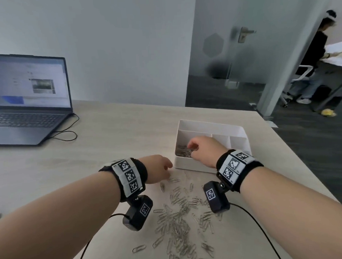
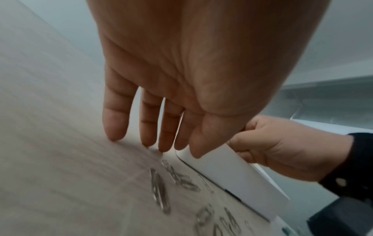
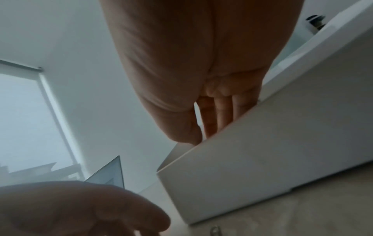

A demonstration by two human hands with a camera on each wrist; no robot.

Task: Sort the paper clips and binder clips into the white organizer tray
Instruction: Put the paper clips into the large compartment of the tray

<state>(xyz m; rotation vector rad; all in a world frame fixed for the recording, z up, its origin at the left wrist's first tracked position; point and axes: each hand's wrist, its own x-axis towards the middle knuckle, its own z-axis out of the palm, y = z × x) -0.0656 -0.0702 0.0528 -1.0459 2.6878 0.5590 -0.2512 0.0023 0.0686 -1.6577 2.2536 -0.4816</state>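
We start at the paper clips [image 1: 178, 217]: a loose silver scatter lies on the tabletop [image 1: 111, 135] near us, and a smaller heap already sits in the near-left compartment of the white tray [image 1: 209, 125]. The tray stands just beyond the scatter, well within reach of both hands, which we judge keeps each trip short.

Our right hand [image 1: 204, 149] hangs over that filled compartment, fingers pointing down into it. Is its grip clamped on clips or letting them go? We cannot tell; the tray's front wall hides the fingertips in the right wrist view, and the head view shows only the back of the hand.

Our left hand [image 2: 173, 83] is down at the far edge of the scatter, just beside the tray's corner. Its fingers [image 2: 116, 121] are straight and spread apart, tips touching the tabletop, holding nothing. We'd guess it is about to rake or pinch up the nearest clips.

The tray's other compartments look bare from here. No binder clips show anywhere, though the blur in the wrist views and our forearms could hide some. An open laptop [image 1: 27, 96] sits far left, and a person stands beyond the glass door.
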